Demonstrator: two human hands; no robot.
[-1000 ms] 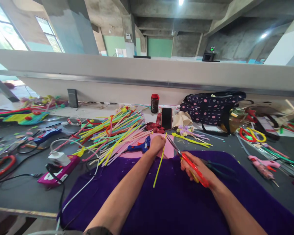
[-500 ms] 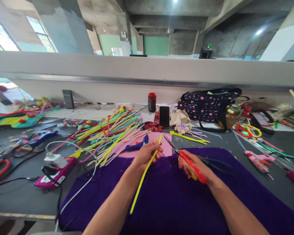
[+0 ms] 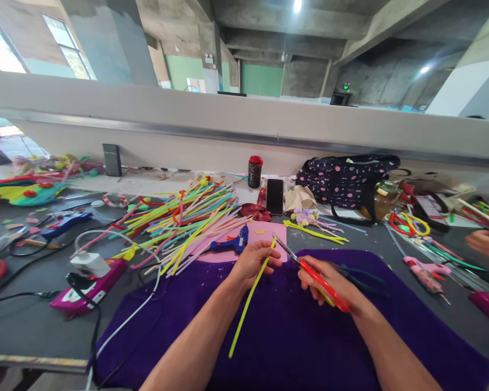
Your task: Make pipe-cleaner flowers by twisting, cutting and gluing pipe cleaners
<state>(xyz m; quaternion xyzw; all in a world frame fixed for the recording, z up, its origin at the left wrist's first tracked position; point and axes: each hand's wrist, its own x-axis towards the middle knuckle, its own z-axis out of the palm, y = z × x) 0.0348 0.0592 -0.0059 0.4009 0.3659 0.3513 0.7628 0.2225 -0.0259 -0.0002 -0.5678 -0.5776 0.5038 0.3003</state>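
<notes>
Before us spreads a dark grey table (image 3: pixel 20 328), and over its near side a purple cloth (image 3: pixel 293 342). To the left lies a heap of coloured stems (image 3: pixel 187 217); at the back, right of centre, sits our patterned bag (image 3: pixel 342 182). A pink sheet (image 3: pixel 268 227) lies beyond the cloth, partly under the heap.

Our right hand (image 3: pixel 337 278) is curled around the red handles of the scissors (image 3: pixel 321 279), their blades pointing up and leftward over the sheet. Our left hand (image 3: pixel 248 264) is loosely closed, thumb and fingers pinching one yellow stem (image 3: pixel 244 315) near its upper end; the rest slants down over the cloth. The blade tips are near that upper end; we cannot tell whether they touch it.

A blue glue gun (image 3: pixel 232 244) lies just beyond our left hand. Behind the sheet are an upright bottle (image 3: pixel 255 172) and a phone (image 3: pixel 274 196). Smallest are the yellow snippets (image 3: pixel 261 232) on the sheet.
</notes>
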